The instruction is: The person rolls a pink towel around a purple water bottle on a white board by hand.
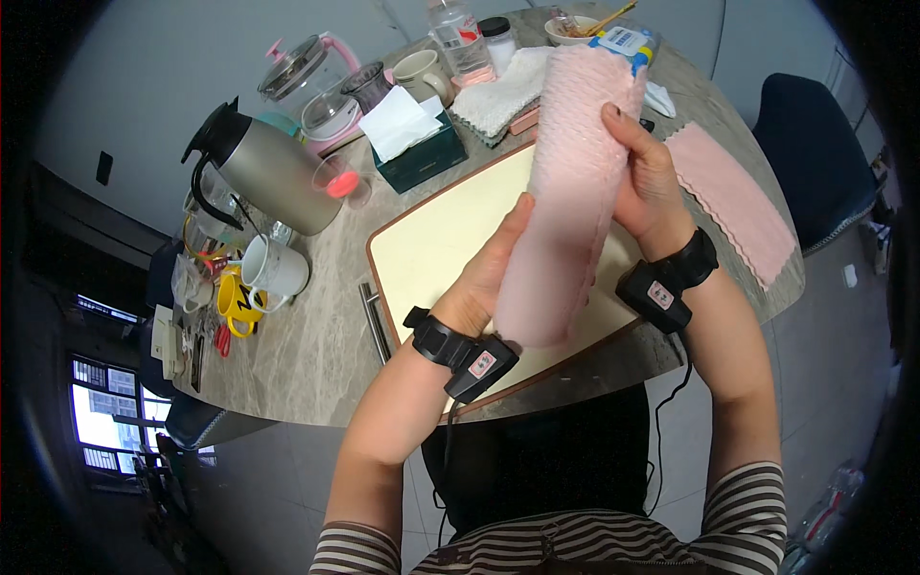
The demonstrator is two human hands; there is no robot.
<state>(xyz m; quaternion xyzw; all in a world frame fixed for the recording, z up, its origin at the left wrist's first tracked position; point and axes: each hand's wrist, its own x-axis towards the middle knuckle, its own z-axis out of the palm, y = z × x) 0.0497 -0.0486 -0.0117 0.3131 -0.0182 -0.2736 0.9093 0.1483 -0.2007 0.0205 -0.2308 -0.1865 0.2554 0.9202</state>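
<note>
Both my hands hold a long folded pink cloth [575,182] up over a cream board with a brown rim [422,254]. It has a textured upper part and a smoother lower part. My left hand [491,273] grips its left edge low down, the thumb on the front and the other fingers mostly hidden behind. Higher up, my right hand [647,182] clasps the right edge, its thumb laid on the front. A second pink cloth with wavy edges [733,196] lies flat on the table to the right.
A metal handle [374,321] lies beside the board. Left stand a steel jug [273,172], a white mug [275,266] and a yellow cup [235,302]. Farther back are a green tissue box [422,158], a glass kettle [311,81], a bottle [463,43] and folded grey cloths [498,91].
</note>
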